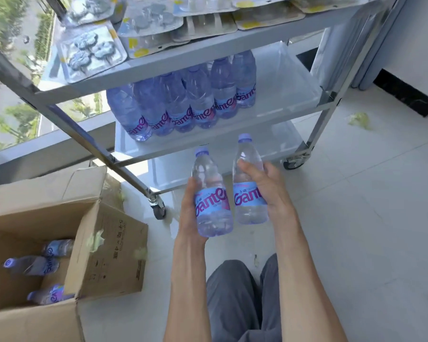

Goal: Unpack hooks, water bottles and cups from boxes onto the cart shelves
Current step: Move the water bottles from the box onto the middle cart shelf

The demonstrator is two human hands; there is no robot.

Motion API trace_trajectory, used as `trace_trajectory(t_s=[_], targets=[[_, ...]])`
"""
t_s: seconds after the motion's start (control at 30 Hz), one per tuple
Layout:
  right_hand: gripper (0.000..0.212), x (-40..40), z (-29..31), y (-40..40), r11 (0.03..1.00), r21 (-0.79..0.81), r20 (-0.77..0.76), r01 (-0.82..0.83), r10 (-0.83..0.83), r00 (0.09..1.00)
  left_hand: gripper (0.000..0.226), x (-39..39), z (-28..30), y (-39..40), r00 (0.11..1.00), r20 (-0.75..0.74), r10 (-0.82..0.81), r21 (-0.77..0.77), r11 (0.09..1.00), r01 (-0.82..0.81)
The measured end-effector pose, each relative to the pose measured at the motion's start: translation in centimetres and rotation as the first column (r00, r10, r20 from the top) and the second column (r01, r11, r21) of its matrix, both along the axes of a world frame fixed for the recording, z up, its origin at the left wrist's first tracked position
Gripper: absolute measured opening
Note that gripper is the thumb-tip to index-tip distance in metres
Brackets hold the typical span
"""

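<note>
Bottles of clear plastic, lilac caps, blue labels with magenta script: left hand (192, 206) grips one (213, 193), right hand (269, 191) grips another (248, 181), upright before the cart (208, 60)'s lower shelves.

I hold 2 bottles upright before the cart (328, 102): one (211, 193) in my left hand (189, 206), one (248, 181) in my right hand (269, 186). Bottles (181, 104) crowd the middle shelf's left; hook packs (143, 25) lie on top. The box (104, 245) sits left, 3 bottles (35, 265) inside.
</note>
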State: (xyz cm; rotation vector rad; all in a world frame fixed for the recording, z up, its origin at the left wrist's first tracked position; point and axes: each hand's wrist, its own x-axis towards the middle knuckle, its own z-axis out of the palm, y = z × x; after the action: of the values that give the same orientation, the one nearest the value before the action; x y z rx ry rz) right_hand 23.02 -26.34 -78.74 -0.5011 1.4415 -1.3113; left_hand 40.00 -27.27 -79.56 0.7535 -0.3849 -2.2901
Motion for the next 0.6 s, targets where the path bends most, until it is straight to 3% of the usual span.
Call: trace_trajectory(t_s=[0.1,0.23,0.37,0.43,0.5,0.6], targets=[[0.056,-0.9,0.8,-0.9,1.0,0.001,-0.252,0.018,-0.017,0.968,0.054,-2.1,1.3,-0.4,0.992,-0.123,-0.006,-0.063,0.998,-0.002],[0.053,-1.4,1.9,-0.8,0.998,-0.04,-0.294,0.055,-0.065,0.954,0.06,-3.9,1.8,-0.5,0.997,-0.074,0.003,-0.015,1.0,-0.004],[0.05,-2.1,2.2,-0.1,0.995,-0.068,-0.306,0.079,-0.096,0.947,0.05,-4.4,1.8,-0.2,0.994,-0.109,0.004,-0.146,0.989,-0.02],[0.049,-2.4,2.2,0.3,0.991,-0.087,-0.305,0.101,-0.123,0.944,0.05,-4.6,1.7,-0.3,0.997,0.025,0.072,-0.221,0.973,-0.065],[0.044,-2.8,2.2,0.5,0.987,-0.107,-0.301,0.122,-0.149,0.942,0.062,-4.7,1.3,-0.8,0.945,0.237,0.227,-0.28,0.947,-0.158],[0.04,-3.7,2.2,0.4,0.98,-0.141,-0.281,0.141,-0.176,0.943,0.055,-5.2,2.0,-1.5,0.903,0.318,0.288,-0.324,0.928,-0.182]])
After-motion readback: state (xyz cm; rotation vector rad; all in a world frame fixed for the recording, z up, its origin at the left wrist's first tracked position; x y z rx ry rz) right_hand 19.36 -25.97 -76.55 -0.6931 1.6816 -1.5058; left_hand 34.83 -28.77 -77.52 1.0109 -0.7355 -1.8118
